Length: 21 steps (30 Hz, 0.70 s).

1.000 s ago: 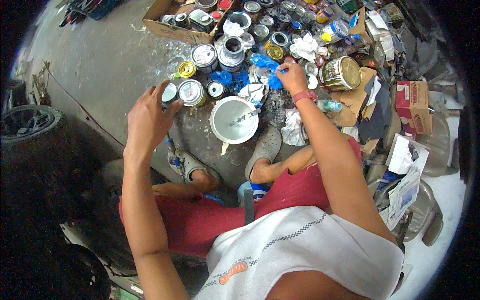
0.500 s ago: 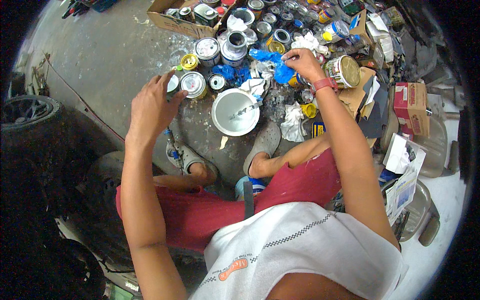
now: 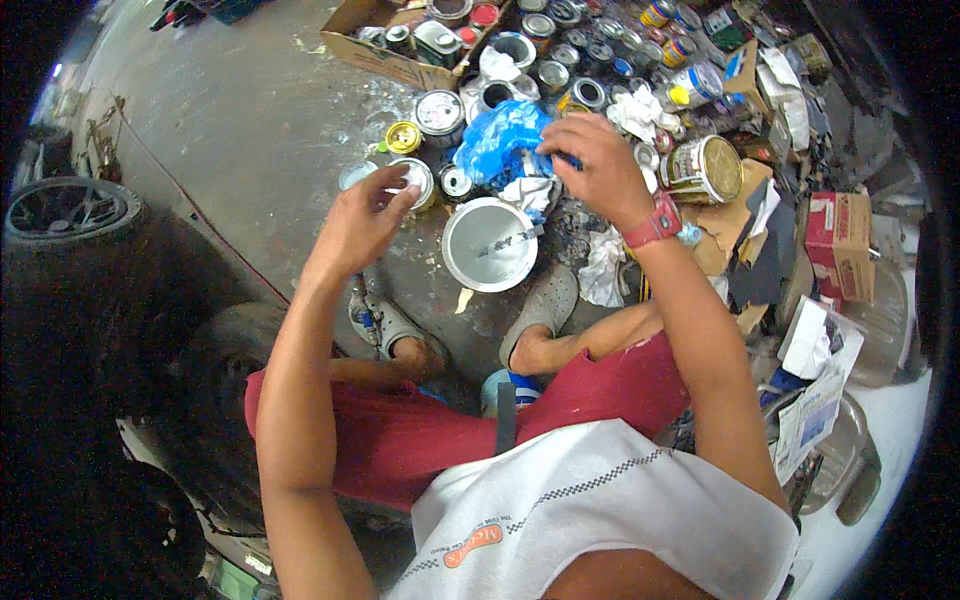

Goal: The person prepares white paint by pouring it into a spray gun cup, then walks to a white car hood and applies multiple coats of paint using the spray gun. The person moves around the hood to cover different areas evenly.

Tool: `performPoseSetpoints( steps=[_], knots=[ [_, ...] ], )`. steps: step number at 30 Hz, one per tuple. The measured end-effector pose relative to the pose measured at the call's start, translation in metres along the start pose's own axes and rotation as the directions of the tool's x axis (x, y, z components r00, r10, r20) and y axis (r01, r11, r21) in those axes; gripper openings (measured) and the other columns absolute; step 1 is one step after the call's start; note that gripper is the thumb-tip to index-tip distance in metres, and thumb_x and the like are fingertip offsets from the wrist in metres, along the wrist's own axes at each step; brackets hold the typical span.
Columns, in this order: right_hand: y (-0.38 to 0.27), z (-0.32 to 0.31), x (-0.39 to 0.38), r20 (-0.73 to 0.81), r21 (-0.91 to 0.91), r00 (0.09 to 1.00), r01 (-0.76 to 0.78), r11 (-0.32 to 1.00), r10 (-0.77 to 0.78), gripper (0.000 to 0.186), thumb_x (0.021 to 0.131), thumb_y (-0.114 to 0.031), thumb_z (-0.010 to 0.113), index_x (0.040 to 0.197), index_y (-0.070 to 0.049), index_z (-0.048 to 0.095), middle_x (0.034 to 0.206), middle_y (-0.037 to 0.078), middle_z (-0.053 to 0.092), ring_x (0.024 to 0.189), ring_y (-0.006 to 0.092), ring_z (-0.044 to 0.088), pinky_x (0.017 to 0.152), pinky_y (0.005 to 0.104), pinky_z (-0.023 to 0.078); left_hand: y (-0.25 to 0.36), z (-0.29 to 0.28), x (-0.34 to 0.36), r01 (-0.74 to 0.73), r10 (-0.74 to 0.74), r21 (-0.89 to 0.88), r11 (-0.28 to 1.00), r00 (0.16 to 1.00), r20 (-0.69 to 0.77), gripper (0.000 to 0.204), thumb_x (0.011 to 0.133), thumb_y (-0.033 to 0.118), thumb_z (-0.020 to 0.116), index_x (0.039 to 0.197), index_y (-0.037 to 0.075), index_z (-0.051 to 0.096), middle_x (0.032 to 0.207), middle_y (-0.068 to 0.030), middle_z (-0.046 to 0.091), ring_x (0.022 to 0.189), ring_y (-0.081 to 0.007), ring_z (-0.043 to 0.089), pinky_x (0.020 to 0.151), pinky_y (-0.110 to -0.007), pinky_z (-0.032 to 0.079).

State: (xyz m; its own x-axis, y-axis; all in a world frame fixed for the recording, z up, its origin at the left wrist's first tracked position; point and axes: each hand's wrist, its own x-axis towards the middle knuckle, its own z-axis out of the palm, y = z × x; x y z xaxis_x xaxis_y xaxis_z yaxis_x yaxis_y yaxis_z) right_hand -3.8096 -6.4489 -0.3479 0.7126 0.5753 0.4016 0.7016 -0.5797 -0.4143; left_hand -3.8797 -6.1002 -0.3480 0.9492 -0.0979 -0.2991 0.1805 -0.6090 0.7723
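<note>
Two fingertips and the thumb of the right hand (image 3: 600, 170) close narrowly on the edge of a blue plastic sheet (image 3: 500, 140), as I see it through the head camera. The left hand (image 3: 362, 222) holds nothing that I can make out; its fingers are loosely curled, with a wide gap between thumb and forefinger. That gap overlaps a can with a pale lid (image 3: 422, 172), and I cannot tell whether the skin touches it. The plastic, crumpled and bulging, spreads between the two hands, in front of some cans; from my angle I cannot tell how much of it rests on them. Just below it, toward the feet, I see a white bucket (image 3: 489, 289) with pale liquid inside and a metal strip (image 3: 512, 240) leaning across to its rim. Near the left fingertips stand a can with a yellow top (image 3: 403, 137) and a bigger paint-splashed can (image 3: 440, 110). On the right wrist I see a red watch (image 3: 655, 226); beyond it, a gold-ended tin (image 3: 724, 170) lies tipped over. Farther out are a cardboard box (image 3: 392, 62) of containers and, at far left, a tyre (image 3: 75, 212).
</note>
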Motion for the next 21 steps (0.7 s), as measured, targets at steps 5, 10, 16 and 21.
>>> performPoseSetpoints(
  steps=[5,10,16,21],
  knots=[
    [-0.034,0.001,0.009,-0.023,0.055,0.991,0.13,0.99,-0.129,0.016,0.085,-0.006,0.077,0.1,-0.01,0.078,0.113,0.006,0.077,0.109,0.027,0.073,0.113,0.0491,0.051,-0.001,0.012,0.016,0.119,-0.109,-0.412,0.903,0.993,0.047,0.059,0.109,0.047,0.065,0.146,0.002,0.066,0.129,-0.0175,0.076,0.115,-0.0262,0.072,0.098,-0.04,0.056],
    [-0.05,0.01,0.01,-0.03,0.076,0.974,0.228,0.971,-0.226,0.018,0.085,-0.006,0.077,0.102,-0.01,0.079,0.113,0.006,0.077,0.107,0.0246,0.073,0.113,0.0489,0.05,-0.002,0.009,0.019,0.209,-0.179,-0.54,0.816,0.978,0.107,0.03,0.107,0.03,0.073,0.121,0.004,0.072,0.105,-0.0022,0.072,0.093,-0.0121,0.063,0.083,-0.031,0.052],
    [-0.055,0.025,0.007,0.002,0.049,0.97,0.245,0.968,-0.245,0.017,0.087,-0.007,0.076,0.103,-0.006,0.079,0.114,0.007,0.077,0.107,0.0249,0.072,0.115,0.0478,0.05,-0.006,-0.003,0.02,0.058,-0.165,-0.533,0.844,0.974,-0.155,0.015,0.103,0.015,0.077,0.109,0.003,0.071,0.095,-0.0002,0.071,0.087,-0.0118,0.065,0.081,-0.028,0.052],
    [-0.06,0.036,0.003,0.042,0.023,0.972,0.23,0.973,-0.231,0.019,0.088,-0.008,0.075,0.107,-0.005,0.077,0.117,0.009,0.075,0.113,0.0263,0.069,0.116,0.0488,0.049,-0.008,-0.009,0.012,-0.072,-0.076,-0.386,0.92,0.932,-0.356,0.016,0.103,0.013,0.074,0.113,0.0,0.071,0.097,-0.0029,0.072,0.088,-0.0115,0.065,0.082,-0.03,0.054]
  ],
)
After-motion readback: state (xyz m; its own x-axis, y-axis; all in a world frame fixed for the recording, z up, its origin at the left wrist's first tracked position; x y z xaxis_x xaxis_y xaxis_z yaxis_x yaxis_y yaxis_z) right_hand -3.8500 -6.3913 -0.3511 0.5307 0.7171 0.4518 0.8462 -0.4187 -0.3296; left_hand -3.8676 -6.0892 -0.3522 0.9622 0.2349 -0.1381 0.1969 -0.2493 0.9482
